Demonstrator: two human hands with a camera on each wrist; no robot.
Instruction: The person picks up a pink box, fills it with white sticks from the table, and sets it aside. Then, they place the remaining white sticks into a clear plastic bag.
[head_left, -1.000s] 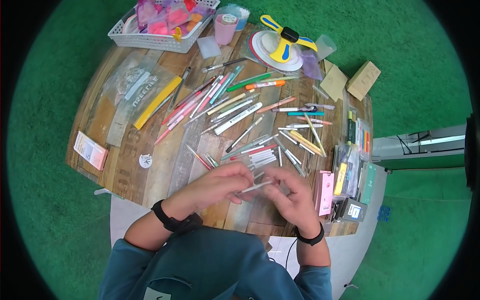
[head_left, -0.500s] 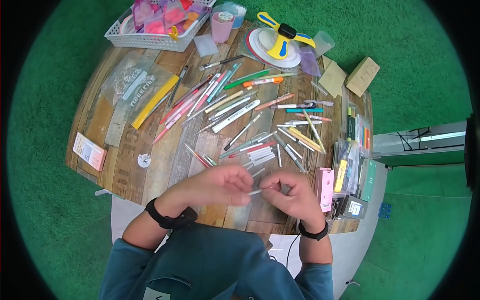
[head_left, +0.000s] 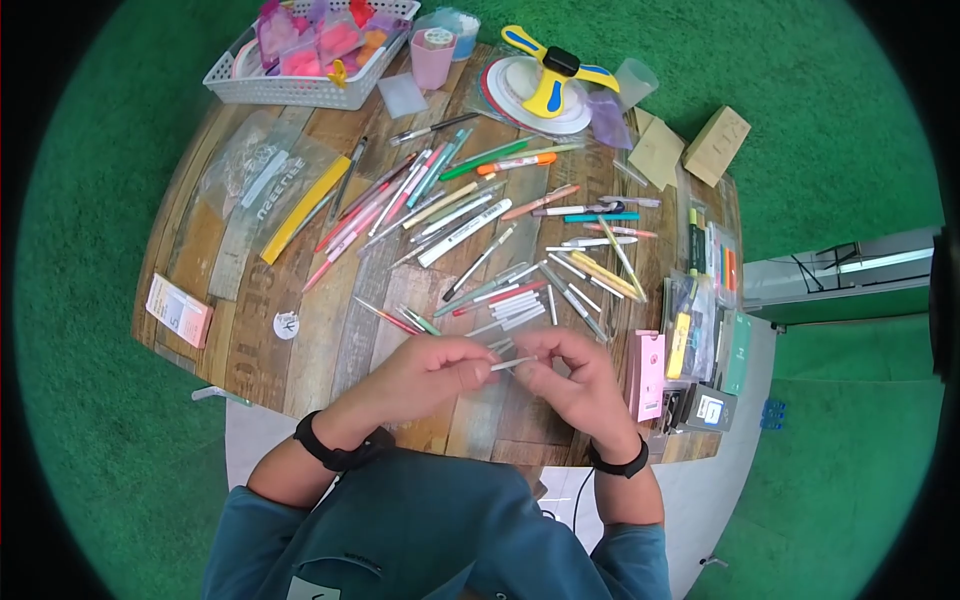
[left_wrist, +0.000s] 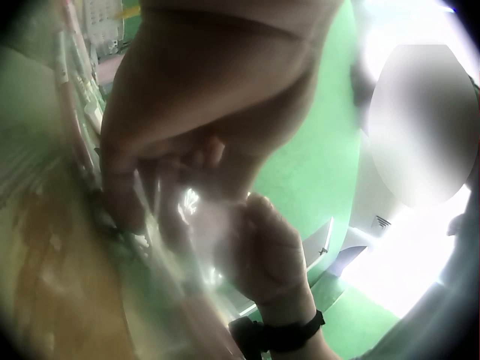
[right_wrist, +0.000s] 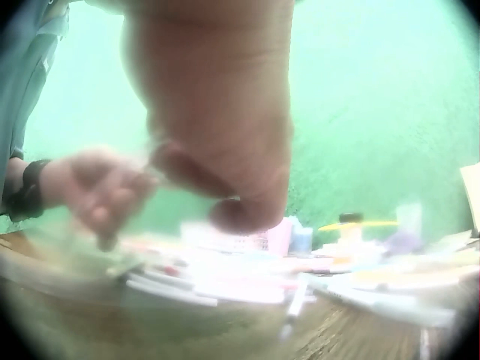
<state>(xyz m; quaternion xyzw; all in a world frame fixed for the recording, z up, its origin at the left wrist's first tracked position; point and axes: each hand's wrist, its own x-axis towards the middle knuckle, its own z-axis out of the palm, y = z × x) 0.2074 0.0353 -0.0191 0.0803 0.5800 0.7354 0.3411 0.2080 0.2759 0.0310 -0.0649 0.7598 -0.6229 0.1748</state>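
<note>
Close over the near edge of the table, my left hand [head_left: 432, 376] and right hand [head_left: 570, 382] face each other. A thin white stick [head_left: 508, 364] spans the small gap between them, its ends at the fingertips. The right thumb and forefinger pinch it, and the left thumb and fingers pinch its other end. In the left wrist view, a shiny clear film-like glare [left_wrist: 191, 201] shows by the fingers; what it belongs to I cannot tell. Just beyond the hands lie several short white sticks [head_left: 520, 308] in a row. The right wrist view is blurred.
Many pens and markers [head_left: 465, 232] spread across the wooden table. A white basket [head_left: 290, 92], a pink cup [head_left: 432, 66] and a yellow-blue three-armed tool [head_left: 558, 75] stand at the back. A pink box [head_left: 648, 375] is right of my hands; a zip bag [head_left: 270, 185] lies left.
The hands drew slightly apart around the white stick, then came closer together again, and the stick has tilted a little. The things on the table keep their places.
</note>
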